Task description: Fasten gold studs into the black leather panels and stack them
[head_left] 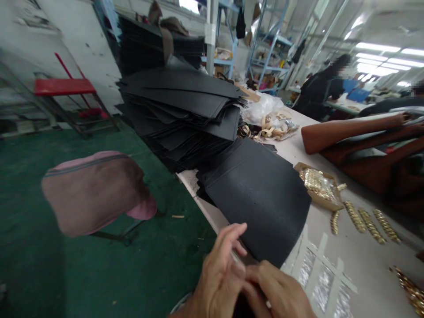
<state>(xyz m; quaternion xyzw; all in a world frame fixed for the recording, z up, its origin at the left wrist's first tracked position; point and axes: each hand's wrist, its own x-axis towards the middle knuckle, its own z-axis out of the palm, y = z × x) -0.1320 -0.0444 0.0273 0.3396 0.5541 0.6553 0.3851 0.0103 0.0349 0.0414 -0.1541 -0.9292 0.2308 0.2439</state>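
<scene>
At the bottom centre, my left hand [221,269] is raised at the table edge with its fingers apart, palm turned toward my other hand. My right hand [278,287] meets it, its fingers bent together against the left palm; whatever they pinch, if anything, is hidden. Just beyond both hands, a stack of black sheets [261,194] lies on the table [367,260]. A small cardboard box [319,185] of gold chain pieces stands to its right, with several gold chain strips [371,225] beside it.
Tall piles of black panels [179,97] stand at the table's far left. Brown leather pieces [361,154] lie at the right. A cloth-covered stool [96,190] and a red stool [64,87] stand on the green floor. A person [319,90] works in the background.
</scene>
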